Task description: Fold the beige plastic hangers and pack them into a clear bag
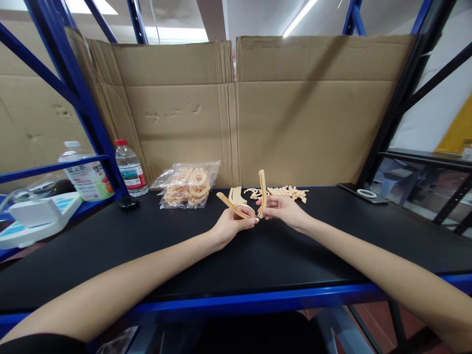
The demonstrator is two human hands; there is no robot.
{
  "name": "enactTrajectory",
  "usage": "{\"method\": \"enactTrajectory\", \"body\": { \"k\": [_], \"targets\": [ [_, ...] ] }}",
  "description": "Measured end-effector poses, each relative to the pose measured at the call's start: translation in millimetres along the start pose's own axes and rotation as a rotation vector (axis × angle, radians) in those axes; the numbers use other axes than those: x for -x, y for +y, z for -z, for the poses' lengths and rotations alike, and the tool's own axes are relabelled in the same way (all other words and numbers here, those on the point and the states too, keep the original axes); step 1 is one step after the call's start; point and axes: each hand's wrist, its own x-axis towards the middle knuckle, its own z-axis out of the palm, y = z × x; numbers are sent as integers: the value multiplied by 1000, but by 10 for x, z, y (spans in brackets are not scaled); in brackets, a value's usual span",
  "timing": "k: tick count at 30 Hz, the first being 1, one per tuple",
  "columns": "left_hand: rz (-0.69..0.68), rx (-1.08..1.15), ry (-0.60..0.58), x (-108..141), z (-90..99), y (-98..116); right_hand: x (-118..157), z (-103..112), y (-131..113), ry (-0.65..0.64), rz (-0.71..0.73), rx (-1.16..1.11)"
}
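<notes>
Near the middle of the black table [177, 255], my left hand [232, 223] is closed on a pale wooden strip [229, 202] that slants up to the left. My right hand [282, 210] pinches another pale wooden strip [263, 184], held nearly upright. The lower ends of the two strips come close together between my fingertips; whether they touch I cannot tell. Behind my hands lie several short straight wooden pieces [236, 194] and a row of small curved wooden pieces [295, 192]. A ring-like piece shows partly behind my left fingers.
A clear plastic bag of wooden pieces [190, 187] sits left of my hands. Farther left are a red-capped bottle [131, 169], a black mouse-like object [128, 203] and a larger bottle [86, 172]. A dark flat device [376, 197] with a white ring lies right. Cardboard [313, 118] stands behind.
</notes>
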Motion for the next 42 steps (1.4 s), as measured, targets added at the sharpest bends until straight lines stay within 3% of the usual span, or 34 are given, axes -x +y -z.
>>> {"method": "enactTrajectory", "body": {
  "k": [9,21,25,30,37,42],
  "targets": [
    [-27,-50,-15,9,-1,10,23,-19,-40,-103,75,55],
    [-54,-34,81,46,-42,-12,79,-119,-24,-71,208,164],
    [-8,17,125,45,-44,-9,110,-147,-15,-55,227,185],
    [75,65,156,33,-37,11,120,-187,4,28,208,178],
    [88,55,167,18,-32,21,60,-185,69,96,133,90],
    [72,-10,208,-11,21,83,-33,1,17,111,36,-35]
  ]
}}
